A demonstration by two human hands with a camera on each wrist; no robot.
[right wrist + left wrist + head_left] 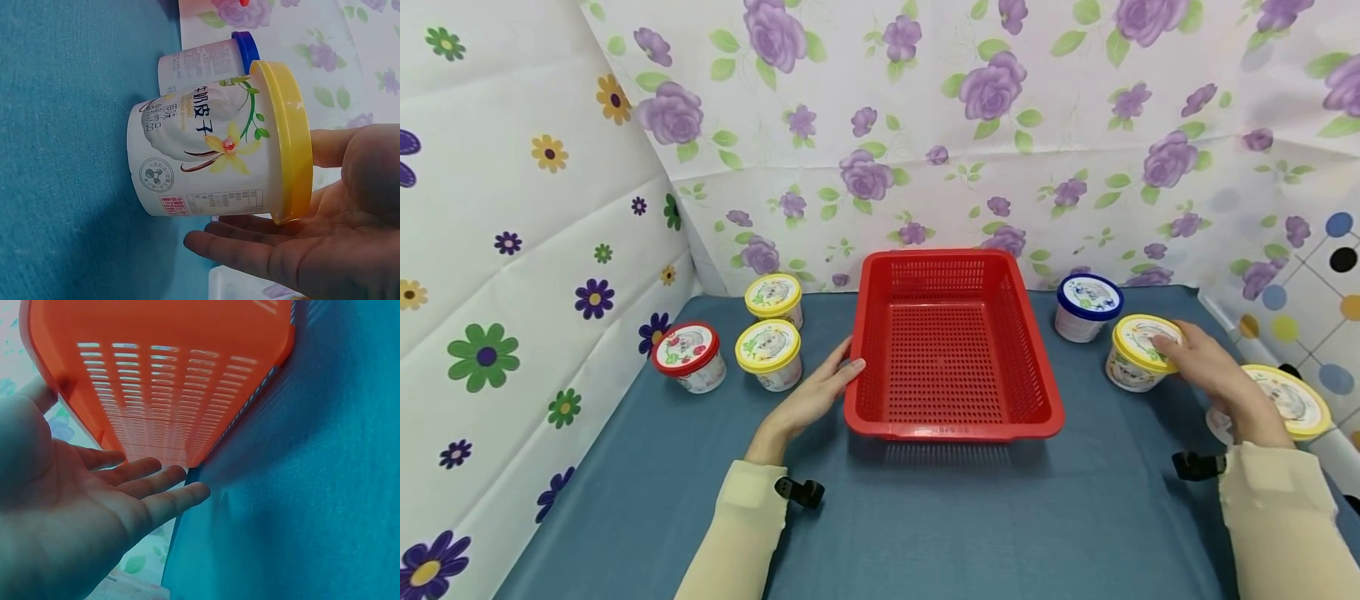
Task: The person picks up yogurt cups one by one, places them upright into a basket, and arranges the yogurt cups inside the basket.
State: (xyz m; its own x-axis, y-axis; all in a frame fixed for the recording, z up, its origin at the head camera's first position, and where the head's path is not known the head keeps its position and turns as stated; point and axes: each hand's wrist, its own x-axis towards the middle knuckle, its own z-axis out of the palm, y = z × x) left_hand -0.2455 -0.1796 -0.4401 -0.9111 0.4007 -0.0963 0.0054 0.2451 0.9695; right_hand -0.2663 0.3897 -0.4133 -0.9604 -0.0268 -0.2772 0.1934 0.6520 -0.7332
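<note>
In the head view a red plastic basket point(943, 429) stands on the blue cloth, its perforated floor bare. My left hand point(805, 404) is at its left side, thumb on the rim. The left wrist view shows that hand's point(94, 500) fingers extended beside the slotted wall point(169, 369). My right hand point(1217, 371) holds a yellow-lidded tub point(1138, 358), thumb on the lid and fingers along its side. In the right wrist view the tub point(206, 150) bears a vanilla flower print, and some fingers point(250, 250) are partly behind it. A blue-lidded tub point(1086, 307) stands next to it.
Left of the basket stand a red-lidded tub point(688, 357) and two yellow-lidded tubs, one nearer point(769, 354) and one farther back point(775, 298). Another yellow-lidded tub point(1288, 400) is partly behind my right wrist. A floral sheet point(925, 125) rises at the back.
</note>
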